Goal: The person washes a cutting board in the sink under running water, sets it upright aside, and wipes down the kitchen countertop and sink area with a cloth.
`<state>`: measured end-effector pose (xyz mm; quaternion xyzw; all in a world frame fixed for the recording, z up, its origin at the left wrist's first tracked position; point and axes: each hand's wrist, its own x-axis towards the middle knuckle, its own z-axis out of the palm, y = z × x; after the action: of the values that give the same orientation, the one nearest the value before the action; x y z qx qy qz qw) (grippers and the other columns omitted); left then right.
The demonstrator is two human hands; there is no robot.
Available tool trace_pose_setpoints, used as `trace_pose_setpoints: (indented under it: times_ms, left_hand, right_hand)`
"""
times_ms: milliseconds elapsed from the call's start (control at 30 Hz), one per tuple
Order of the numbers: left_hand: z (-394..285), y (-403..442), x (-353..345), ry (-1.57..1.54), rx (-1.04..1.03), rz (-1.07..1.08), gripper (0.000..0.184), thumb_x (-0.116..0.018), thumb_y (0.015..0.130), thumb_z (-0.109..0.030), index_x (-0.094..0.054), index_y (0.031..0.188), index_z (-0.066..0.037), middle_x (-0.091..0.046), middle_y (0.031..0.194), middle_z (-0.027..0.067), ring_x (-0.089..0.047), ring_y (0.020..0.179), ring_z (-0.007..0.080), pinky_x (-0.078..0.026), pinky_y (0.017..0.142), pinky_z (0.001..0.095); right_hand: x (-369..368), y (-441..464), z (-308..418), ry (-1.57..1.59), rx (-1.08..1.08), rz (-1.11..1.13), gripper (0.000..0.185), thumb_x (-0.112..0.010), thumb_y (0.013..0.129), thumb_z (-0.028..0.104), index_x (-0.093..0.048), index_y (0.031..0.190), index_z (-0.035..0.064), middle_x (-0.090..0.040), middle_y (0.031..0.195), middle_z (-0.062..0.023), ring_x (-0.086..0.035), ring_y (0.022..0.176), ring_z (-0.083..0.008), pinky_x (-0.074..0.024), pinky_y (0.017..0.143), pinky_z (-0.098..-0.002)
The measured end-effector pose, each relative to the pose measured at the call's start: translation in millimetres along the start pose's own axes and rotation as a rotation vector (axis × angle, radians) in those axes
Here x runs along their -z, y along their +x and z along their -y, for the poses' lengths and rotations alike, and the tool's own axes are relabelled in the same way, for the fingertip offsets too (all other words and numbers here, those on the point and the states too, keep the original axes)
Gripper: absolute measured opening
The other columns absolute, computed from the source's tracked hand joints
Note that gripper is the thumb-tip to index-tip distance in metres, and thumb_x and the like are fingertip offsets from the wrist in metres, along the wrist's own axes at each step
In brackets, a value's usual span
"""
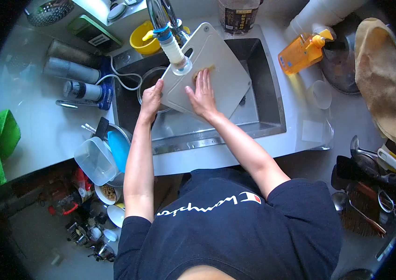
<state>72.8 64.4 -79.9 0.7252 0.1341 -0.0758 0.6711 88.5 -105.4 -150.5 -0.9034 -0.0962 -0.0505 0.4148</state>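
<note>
Held a pale cutting board tilted above the sink, with the left hand clamped on its left edge and some of those fingers hidden from view. Laid the right hand flat on the board's upward face, with fingers close together, thumb spread apart and tips at a brownish smear. Had a white ribbed tap nozzle just left of the right fingertips, and a clear round vessel behind the left fingers. Appeared to be at the rubbing step, on the smear. Seemed to call next for a steady left grip and even right-hand pressure.
</note>
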Motion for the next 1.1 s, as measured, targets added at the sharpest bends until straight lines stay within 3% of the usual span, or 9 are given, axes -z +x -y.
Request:
trace_pose_setpoints:
  times_ms: [100, 233, 467, 533, 600, 733, 867, 933, 1100]
  left_hand:
    - [-1.0, -2.1, -3.0, 0.016, -0.028, -0.006, 0.052, -0.049, 0.089, -0.046, -0.064, 0.094, 0.003, -0.06, 0.081, 0.0019, -0.048, 0.072, 0.0073, -0.039, 0.067, 0.0216]
    - [1.8, 0.1, -0.5, 0.012, -0.001, -0.007, 0.051, -0.049, 0.089, -0.046, -0.064, 0.093, 0.003, -0.059, 0.079, 0.0012, -0.047, 0.069, 0.0062, -0.038, 0.064, 0.0209]
    - [-0.7, -1.6, -2.5, 0.021, 0.0, -0.017, 0.051, -0.049, 0.088, -0.046, -0.064, 0.09, 0.003, -0.058, 0.076, 0.0001, -0.044, 0.066, 0.0055, -0.036, 0.061, 0.0208]
    - [-5.3, -4.6, -4.7, 0.011, -0.01, -0.019, 0.052, -0.05, 0.088, -0.046, -0.064, 0.091, 0.003, -0.058, 0.076, 0.0001, -0.044, 0.066, 0.0055, -0.036, 0.061, 0.0208]
    - [1.7, -3.7, -1.2, 0.004, -0.013, -0.024, 0.052, -0.05, 0.088, -0.046, -0.064, 0.091, 0.003, -0.058, 0.076, 0.0002, -0.044, 0.066, 0.0055, -0.036, 0.061, 0.0207]
    - [-9.9, -5.9, -2.2, 0.056, -0.012, -0.004, 0.051, -0.05, 0.088, -0.046, -0.064, 0.088, 0.002, -0.058, 0.077, 0.0, -0.045, 0.067, 0.0056, -0.037, 0.061, 0.0208]
    - [-5.4, -8.2, -3.9, 0.004, 0.014, -0.013, 0.05, -0.05, 0.088, -0.046, -0.064, 0.088, 0.002, -0.057, 0.076, -0.0006, -0.045, 0.067, 0.0056, -0.037, 0.063, 0.0212]
    - [-5.2, -5.2, 0.6, 0.008, 0.016, 0.033, 0.049, -0.05, 0.088, -0.045, -0.064, 0.092, 0.002, -0.06, 0.08, 0.0009, -0.048, 0.07, 0.0061, -0.039, 0.066, 0.0216]
    - [-5.5, -5.9, 0.5, -0.011, 0.02, 0.044, 0.048, -0.05, 0.089, -0.044, -0.064, 0.094, 0.002, -0.062, 0.083, 0.0023, -0.051, 0.073, 0.0066, -0.04, 0.069, 0.022]
  right_hand:
    - [14.4, 42.1, -29.1, 0.231, -0.257, -0.159, 0.081, -0.044, 0.085, 0.044, -0.013, 0.134, -0.0126, -0.007, 0.141, -0.0316, -0.006, 0.133, -0.0402, -0.0084, 0.11, -0.0422]
    - [5.6, 8.3, 1.3, 0.001, -0.055, 0.019, 0.079, -0.043, 0.086, 0.042, -0.013, 0.134, -0.0124, -0.006, 0.141, -0.0312, -0.004, 0.134, -0.0396, -0.0087, 0.109, -0.0431]
    - [7.2, 46.0, -24.3, 0.112, -0.291, -0.151, 0.08, -0.042, 0.086, 0.043, -0.011, 0.134, -0.0122, -0.006, 0.142, -0.0311, -0.005, 0.134, -0.0398, -0.0073, 0.109, -0.0436]
    - [8.0, 20.4, -0.1, 0.028, -0.068, -0.048, 0.08, -0.042, 0.086, 0.043, -0.01, 0.135, -0.0116, -0.007, 0.142, -0.0304, -0.006, 0.134, -0.0397, -0.0067, 0.109, -0.0434]
    - [9.3, 35.0, -21.6, 0.041, -0.125, -0.093, 0.078, -0.04, 0.087, 0.043, -0.012, 0.135, -0.0111, -0.007, 0.142, -0.029, -0.004, 0.134, -0.0387, -0.0059, 0.109, -0.0424]
    - [19.8, 73.3, -117.9, 0.298, -0.675, -0.097, 0.076, -0.038, 0.088, 0.043, -0.012, 0.135, -0.0108, -0.007, 0.143, -0.0281, -0.004, 0.134, -0.0376, -0.0054, 0.11, -0.0406]
    - [12.2, 71.7, -70.4, 0.2, -0.51, -0.169, 0.076, -0.038, 0.087, 0.043, -0.014, 0.135, -0.0109, -0.008, 0.142, -0.0287, -0.006, 0.134, -0.0373, -0.0046, 0.11, -0.0405]
    - [18.8, 70.9, -30.1, 0.129, -0.206, -0.203, 0.077, -0.037, 0.087, 0.045, -0.014, 0.134, -0.0111, -0.008, 0.142, -0.0288, -0.006, 0.134, -0.0372, -0.0032, 0.11, -0.0404]
    - [15.7, 74.2, -105.2, 0.22, -0.499, -0.159, 0.08, -0.037, 0.088, 0.047, -0.009, 0.135, -0.0113, -0.005, 0.142, -0.0294, -0.005, 0.134, -0.0376, -0.0042, 0.11, -0.0405]
